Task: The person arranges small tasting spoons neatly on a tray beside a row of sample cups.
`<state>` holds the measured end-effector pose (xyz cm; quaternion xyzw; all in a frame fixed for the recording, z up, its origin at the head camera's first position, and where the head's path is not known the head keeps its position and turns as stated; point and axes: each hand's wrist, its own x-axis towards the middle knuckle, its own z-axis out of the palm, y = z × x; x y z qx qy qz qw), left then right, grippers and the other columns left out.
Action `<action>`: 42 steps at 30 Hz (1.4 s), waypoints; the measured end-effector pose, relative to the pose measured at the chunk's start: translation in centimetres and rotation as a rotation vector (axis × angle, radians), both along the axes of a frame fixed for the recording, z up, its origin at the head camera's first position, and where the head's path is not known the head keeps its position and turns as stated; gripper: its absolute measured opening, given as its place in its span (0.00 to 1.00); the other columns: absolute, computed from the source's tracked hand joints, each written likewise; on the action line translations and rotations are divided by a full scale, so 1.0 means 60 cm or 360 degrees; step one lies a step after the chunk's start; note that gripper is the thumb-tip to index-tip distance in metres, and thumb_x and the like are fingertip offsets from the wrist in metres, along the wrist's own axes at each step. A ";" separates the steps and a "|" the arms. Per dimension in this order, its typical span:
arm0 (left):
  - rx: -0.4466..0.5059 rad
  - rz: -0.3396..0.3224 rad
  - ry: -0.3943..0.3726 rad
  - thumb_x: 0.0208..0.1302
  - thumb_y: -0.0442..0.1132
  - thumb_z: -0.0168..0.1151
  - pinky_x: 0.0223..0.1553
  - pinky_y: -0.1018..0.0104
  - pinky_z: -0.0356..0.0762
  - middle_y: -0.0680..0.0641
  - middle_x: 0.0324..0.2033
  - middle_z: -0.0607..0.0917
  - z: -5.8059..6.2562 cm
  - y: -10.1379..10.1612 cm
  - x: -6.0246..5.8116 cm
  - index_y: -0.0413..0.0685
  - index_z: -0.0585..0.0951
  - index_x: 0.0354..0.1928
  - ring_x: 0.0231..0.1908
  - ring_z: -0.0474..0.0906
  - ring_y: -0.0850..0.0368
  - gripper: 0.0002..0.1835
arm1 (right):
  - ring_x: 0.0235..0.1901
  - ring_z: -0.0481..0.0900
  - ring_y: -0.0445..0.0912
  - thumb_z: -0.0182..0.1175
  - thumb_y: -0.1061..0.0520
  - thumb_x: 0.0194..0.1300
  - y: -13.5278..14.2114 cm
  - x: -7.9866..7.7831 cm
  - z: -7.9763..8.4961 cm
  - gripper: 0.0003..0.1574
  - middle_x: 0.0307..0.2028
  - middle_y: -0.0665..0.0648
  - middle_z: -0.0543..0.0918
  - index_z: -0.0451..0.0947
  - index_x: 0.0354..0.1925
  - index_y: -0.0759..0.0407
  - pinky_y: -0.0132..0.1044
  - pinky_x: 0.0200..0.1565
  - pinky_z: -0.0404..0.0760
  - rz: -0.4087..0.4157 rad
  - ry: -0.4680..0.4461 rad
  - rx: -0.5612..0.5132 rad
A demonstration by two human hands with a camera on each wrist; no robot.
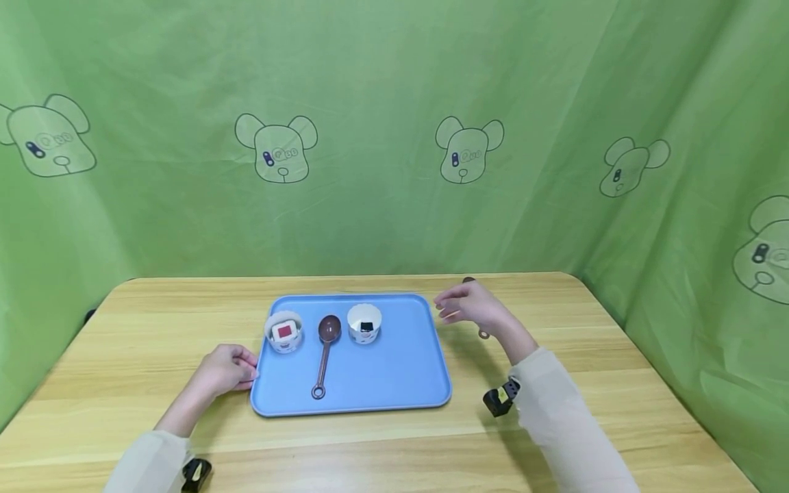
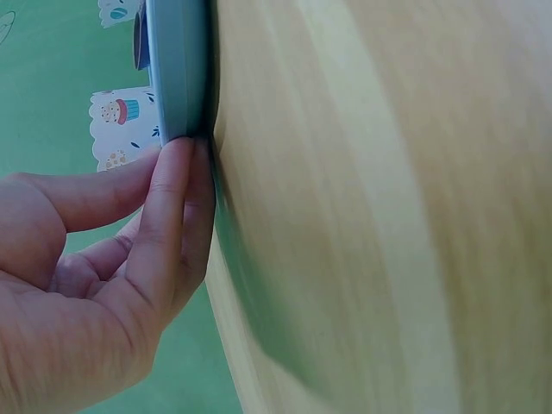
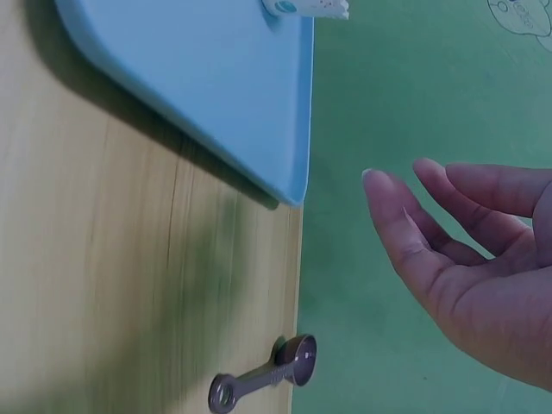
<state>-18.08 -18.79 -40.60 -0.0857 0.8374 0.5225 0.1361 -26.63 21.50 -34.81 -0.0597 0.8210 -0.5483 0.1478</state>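
A blue tray lies on the wooden table. My left hand is at its left edge, pinching the rim with thumb and fingertips; the left wrist view shows the fingers against the tray's side. On the tray, a paper cup with a white and red piece stands at left, and another paper cup with a black and white piece stands further right. Between them lies a brown spoon. My right hand hovers past the tray's right edge, fingers loosely bent, holding nothing.
A second brown spoon lies on the table right of the tray, partly hidden by my right hand in the head view. Green curtains with bear-head outlines hang behind and beside the table.
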 end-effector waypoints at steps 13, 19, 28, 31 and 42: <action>-0.0004 0.0001 0.0001 0.52 0.18 0.53 0.31 0.65 0.83 0.40 0.25 0.76 0.002 0.001 0.000 0.23 0.71 0.38 0.25 0.76 0.55 0.10 | 0.48 0.72 0.62 0.46 0.67 0.66 0.040 -0.011 -0.005 0.17 0.49 0.73 0.72 0.69 0.49 0.78 0.46 0.51 0.78 -0.0066 0.0007 0.0186; 0.0000 0.0004 0.0002 0.52 0.18 0.53 0.30 0.65 0.83 0.40 0.24 0.76 0.004 0.001 0.000 0.23 0.71 0.38 0.24 0.75 0.56 0.09 | 0.51 0.69 0.63 0.46 0.67 0.66 0.059 -0.015 -0.008 0.20 0.54 0.75 0.68 0.66 0.53 0.79 0.47 0.54 0.75 -0.0077 -0.0008 0.0243; -0.0013 -0.0002 0.0004 0.52 0.18 0.53 0.31 0.64 0.83 0.39 0.25 0.76 0.004 0.002 0.001 0.23 0.72 0.38 0.25 0.76 0.55 0.09 | 0.55 0.66 0.66 0.44 0.66 0.66 0.093 -0.021 -0.017 0.22 0.55 0.77 0.66 0.63 0.54 0.82 0.50 0.58 0.70 -0.0121 -0.0006 0.0248; -0.0019 -0.0004 0.0003 0.52 0.18 0.53 0.31 0.65 0.83 0.40 0.25 0.76 0.004 0.002 0.000 0.23 0.72 0.38 0.25 0.76 0.55 0.09 | 0.55 0.65 0.66 0.44 0.67 0.66 0.102 -0.023 -0.022 0.21 0.55 0.77 0.66 0.63 0.54 0.82 0.50 0.58 0.69 -0.0138 -0.0006 0.0242; -0.0036 -0.0008 -0.0003 0.52 0.19 0.53 0.31 0.64 0.83 0.40 0.25 0.76 0.004 0.002 0.000 0.24 0.72 0.38 0.25 0.76 0.55 0.09 | 0.41 0.72 0.51 0.45 0.68 0.65 0.122 -0.033 -0.042 0.20 0.46 0.69 0.72 0.65 0.52 0.81 0.44 0.50 0.76 -0.0188 -0.0037 0.0230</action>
